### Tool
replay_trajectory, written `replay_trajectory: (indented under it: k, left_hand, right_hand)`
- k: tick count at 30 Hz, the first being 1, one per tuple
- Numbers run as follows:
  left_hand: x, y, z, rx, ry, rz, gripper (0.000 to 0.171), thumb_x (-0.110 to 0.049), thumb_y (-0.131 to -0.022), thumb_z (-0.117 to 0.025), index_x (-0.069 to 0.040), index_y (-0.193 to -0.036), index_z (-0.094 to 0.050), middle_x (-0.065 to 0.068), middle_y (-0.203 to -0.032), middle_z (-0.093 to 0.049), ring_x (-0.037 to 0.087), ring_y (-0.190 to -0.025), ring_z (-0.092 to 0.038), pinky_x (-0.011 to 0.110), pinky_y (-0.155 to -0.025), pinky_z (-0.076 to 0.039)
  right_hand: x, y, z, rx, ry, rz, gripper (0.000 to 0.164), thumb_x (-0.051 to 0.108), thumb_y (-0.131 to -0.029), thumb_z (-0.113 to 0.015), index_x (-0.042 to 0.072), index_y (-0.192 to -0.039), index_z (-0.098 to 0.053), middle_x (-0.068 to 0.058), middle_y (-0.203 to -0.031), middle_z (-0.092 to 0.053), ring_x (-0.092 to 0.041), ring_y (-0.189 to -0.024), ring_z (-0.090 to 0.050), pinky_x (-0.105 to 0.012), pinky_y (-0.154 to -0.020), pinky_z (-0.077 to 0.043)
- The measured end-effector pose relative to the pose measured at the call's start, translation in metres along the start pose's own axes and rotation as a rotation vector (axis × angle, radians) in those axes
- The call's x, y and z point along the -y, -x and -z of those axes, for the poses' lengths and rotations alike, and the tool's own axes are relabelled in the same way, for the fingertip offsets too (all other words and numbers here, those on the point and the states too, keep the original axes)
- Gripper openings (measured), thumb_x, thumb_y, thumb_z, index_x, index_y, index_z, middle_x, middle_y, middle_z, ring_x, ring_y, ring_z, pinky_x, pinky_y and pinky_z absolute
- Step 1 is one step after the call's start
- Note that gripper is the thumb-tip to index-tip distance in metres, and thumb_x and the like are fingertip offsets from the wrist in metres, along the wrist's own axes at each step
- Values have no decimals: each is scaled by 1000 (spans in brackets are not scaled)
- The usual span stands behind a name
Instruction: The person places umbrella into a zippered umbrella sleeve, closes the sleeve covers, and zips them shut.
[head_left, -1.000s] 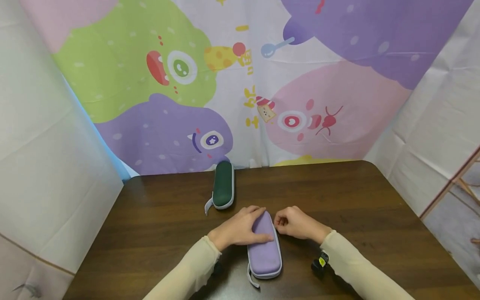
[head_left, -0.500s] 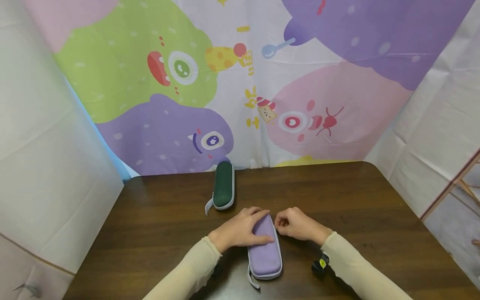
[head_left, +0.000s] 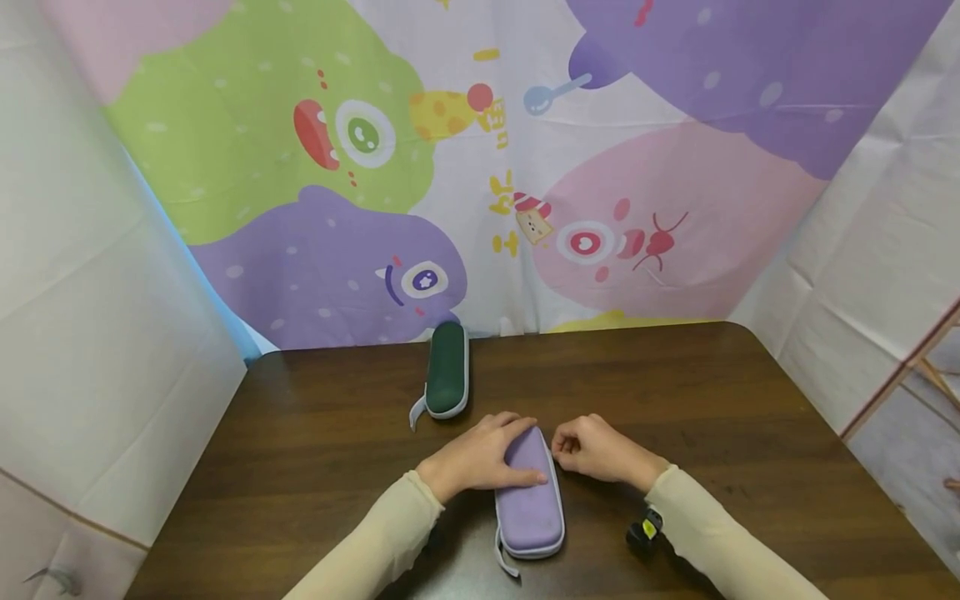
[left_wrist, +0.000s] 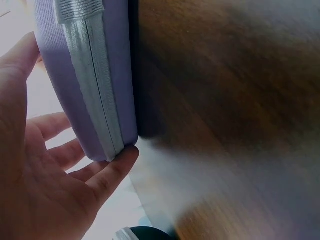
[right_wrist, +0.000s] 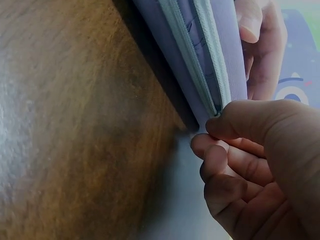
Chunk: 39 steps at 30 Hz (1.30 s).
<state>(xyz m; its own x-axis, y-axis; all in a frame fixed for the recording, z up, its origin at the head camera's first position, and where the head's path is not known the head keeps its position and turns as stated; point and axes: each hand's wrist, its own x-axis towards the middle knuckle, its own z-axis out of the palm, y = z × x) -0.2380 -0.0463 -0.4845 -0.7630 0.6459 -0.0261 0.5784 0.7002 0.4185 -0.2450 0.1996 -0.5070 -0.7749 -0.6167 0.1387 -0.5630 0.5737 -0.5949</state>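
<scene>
A purple zippered case (head_left: 531,517) lies lengthwise on the table, its light grey strap (head_left: 506,558) at the near end. My left hand (head_left: 478,456) holds it from the left, thumb across the top and fingers around the far end. Along the right side, my right hand (head_left: 600,451) has its fingers curled, thumb and forefinger pinching at the zipper. In the right wrist view the zipper (right_wrist: 214,55) is parted up to those fingertips, which hide the pull. The left wrist view shows the zipper (left_wrist: 95,75) on the left side closed.
Farther back, left of the purple case, lies a dark green zippered case (head_left: 447,371) with a grey strap. The brown wooden table (head_left: 675,375) ends against a cartoon-printed cloth (head_left: 337,275). Pale cloth hangs at both sides.
Both hands stay in nearly the same places. My right hand has shifted very slightly to the right, and the purple case has barely moved.
</scene>
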Motion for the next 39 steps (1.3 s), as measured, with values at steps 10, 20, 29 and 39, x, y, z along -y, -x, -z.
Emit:
replay_trajectory:
  k: [10, 20, 29, 39]
  left_hand:
    - [0, -1, 3, 36, -35, -45, 82, -70, -89, -64, -23, -155, -49, 9, -147, -54, 27, -129, -54, 39, -106, -49]
    - [-1, -2, 2, 49, -36, -27, 82, -73, -89, -62, -26, -154, -48, 8, -147, -54, 25, -128, -53, 38, -104, -50]
    - [0, -2, 2, 58, -70, -57, 82, -72, -92, -59, -24, -157, -45, 5, -159, -45, 31, -132, -52, 40, -108, -47]
    - [-2, 0, 4, 56, -86, -98, 72, -66, -95, -60, -24, -152, -52, 6, -161, -44, 33, -129, -54, 40, -108, -47]
  right_hand:
    - [2, 3, -1, 7, -13, -1, 15, -1, -84, -71, 13, -80, -70, 9, -75, -65, 2, -69, -57, -20, -63, -52]
    - [3, 5, -2, 13, -14, -19, 15, -1, -85, -70, 13, -81, -71, 9, -75, -66, 2, -69, -57, -20, -63, -52]
    - [2, 6, -2, 18, -18, -27, 14, -1, -86, -71, 13, -82, -72, 9, -76, -66, 2, -69, -58, -20, -64, -52]
    - [5, 6, -1, 19, -23, -29, 14, -1, -86, -70, 13, -82, -72, 9, -76, -67, 2, -69, -58, -20, -64, -52]
